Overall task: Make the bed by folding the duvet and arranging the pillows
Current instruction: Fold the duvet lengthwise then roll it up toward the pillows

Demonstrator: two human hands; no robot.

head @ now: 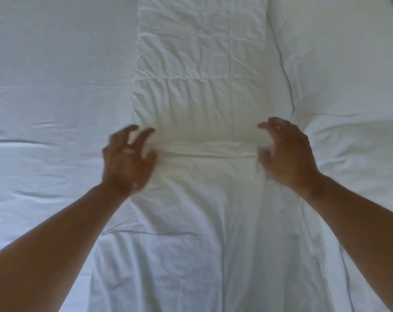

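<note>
Folding is the step in hand: the duvet (200,97) lies as a long, narrowed band down the middle of the bed, on the flat sheet (56,109), with a crosswise ridge (204,149) running over it about halfway along. The left hand (128,161) is at the duvet's left edge, level with that ridge, and the right hand (287,154) is at its right edge, opposite. Both hands are blurred, with fingers spread and half bent like claws. No cloth shows between the fingers, so they seem wide and empty, though I cannot tell whether they touch the fabric. To the right of the duvet lies a fuller mass of white bedding (337,86); whether it is a pillow or more duvet I cannot tell. The task looks well short of done, since no pillow is clearly arranged. The next move probably calls for both hands to take the duvet's edges evenly at the ridge, so that the fold stays square and the soft, creased filling does not bunch to one side.
</note>
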